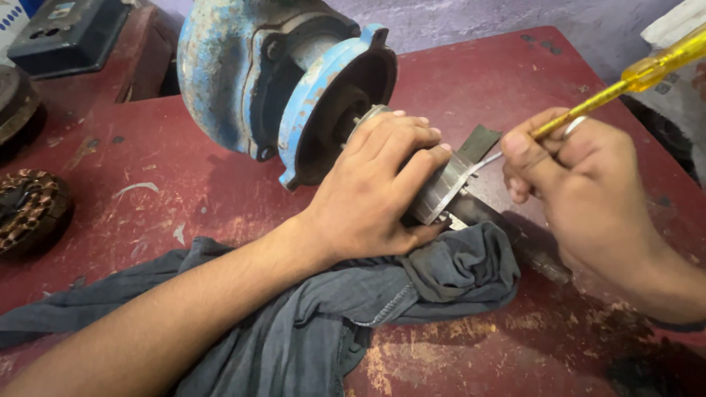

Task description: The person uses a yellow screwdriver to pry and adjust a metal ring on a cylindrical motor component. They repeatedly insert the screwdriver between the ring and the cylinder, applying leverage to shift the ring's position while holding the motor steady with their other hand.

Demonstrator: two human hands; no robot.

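Observation:
A worn blue pump housing (243, 66) lies on its side on a red table (500, 81), its round flange facing right. A grey metal rotor (441, 187) on a dark shaft (515, 239) sticks out of the flange. My left hand (375, 184) wraps around the rotor from above. My right hand (581, 176) grips a screwdriver with a clear yellow handle (662, 62); its metal tip rests against the rotor's end face. A small dark flat piece (478, 143) lies just behind the rotor.
A crumpled grey cloth (353, 309) lies under my left forearm and the shaft. A copper-wound stator (29, 209) sits at the left edge. A dark box (70, 29) stands at the back left. White sacking (680, 29) is at the far right.

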